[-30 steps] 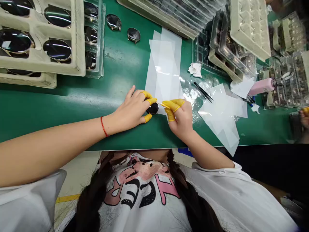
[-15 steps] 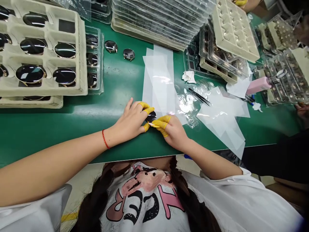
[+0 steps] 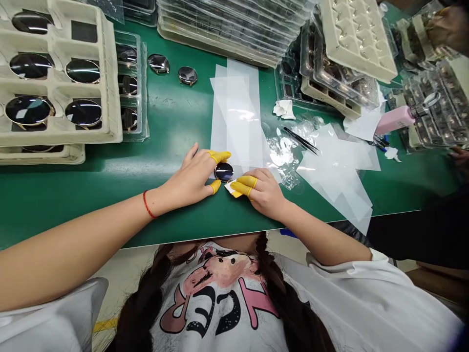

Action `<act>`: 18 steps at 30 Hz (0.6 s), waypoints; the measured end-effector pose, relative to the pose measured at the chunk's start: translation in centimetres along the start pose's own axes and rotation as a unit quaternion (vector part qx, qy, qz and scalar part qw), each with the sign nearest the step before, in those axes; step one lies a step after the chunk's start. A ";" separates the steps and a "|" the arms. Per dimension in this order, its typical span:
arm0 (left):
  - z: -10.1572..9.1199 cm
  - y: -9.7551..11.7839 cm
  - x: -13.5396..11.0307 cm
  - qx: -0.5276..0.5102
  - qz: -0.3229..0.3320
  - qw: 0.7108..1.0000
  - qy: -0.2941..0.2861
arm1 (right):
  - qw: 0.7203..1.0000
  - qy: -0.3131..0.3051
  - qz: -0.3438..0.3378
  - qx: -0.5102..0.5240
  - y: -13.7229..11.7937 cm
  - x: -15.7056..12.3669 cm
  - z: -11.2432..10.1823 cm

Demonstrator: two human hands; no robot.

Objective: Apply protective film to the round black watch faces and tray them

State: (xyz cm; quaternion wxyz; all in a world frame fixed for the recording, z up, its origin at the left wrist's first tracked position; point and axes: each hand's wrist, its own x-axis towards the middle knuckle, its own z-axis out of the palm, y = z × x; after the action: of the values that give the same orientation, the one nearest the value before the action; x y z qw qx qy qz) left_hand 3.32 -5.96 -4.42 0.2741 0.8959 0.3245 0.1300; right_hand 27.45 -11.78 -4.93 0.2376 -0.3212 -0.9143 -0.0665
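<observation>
A round watch case point(image 3: 224, 172) with a glossy dark face and a gold-coloured edge is at the near part of the green table. My left hand point(image 3: 200, 174) grips it from the left, thumb below and forefinger above, both in yellow finger cots. Just to its lower right, my right hand point(image 3: 262, 192) pinches a small folded white wipe point(image 3: 231, 187) between cot-covered fingers. The wipe's tip lies close to the case's lower edge; whether they touch I cannot tell. Two more watch cases, one point(image 3: 159, 63) and another point(image 3: 188, 75), lie farther back on the table.
A cream tray point(image 3: 116, 98) of dark watch cases stands at the left. Clear trays point(image 3: 234, 29) are stacked at the back. White film sheets point(image 3: 242, 112), black tweezers point(image 3: 301, 141), crumpled wipes point(image 3: 284, 109) and a pink bottle point(image 3: 394, 120) lie toward the right. A co-worker's hand point(image 3: 449, 29) shows at far right.
My right hand has drawn slightly down from the watch case, showing more of its face and the white wipe. My left fingers have loosened a little around its rim. The view has shifted slightly.
</observation>
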 end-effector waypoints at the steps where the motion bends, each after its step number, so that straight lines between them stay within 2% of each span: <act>1: 0.0 0.0 0.0 -0.002 -0.002 1.000 -0.001 | 1.000 -0.001 0.007 -0.001 -0.1 -0.1 -0.2; 5: -0.1 -0.1 0.0 -0.015 -0.006 1.000 -0.004 | 0.997 0.026 0.063 0.034 1.0 0.5 -0.3; 7: -0.2 -0.2 0.1 -0.021 -0.001 1.000 -0.004 | 0.997 0.020 0.072 0.031 2.0 1.0 0.1; 10: -0.2 -0.3 0.1 -0.031 -0.003 1.000 -0.004 | 0.999 -0.004 0.029 0.015 2.8 1.2 0.5; 14: -0.3 -0.2 0.1 -0.036 -0.014 0.999 -0.004 | 1.000 0.002 -0.023 0.014 2.2 0.1 0.1; 18: -0.4 -0.4 0.1 -0.029 0.005 1.000 -0.012 | 0.998 -0.023 0.023 0.052 1.5 -0.9 -0.5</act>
State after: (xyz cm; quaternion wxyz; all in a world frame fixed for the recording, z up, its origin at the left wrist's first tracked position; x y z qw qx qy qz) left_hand 3.01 -5.48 -4.36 0.3027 0.8909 0.3126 0.1302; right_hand 29.19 -11.26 -5.00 0.2342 -0.3303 -0.9143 -0.0059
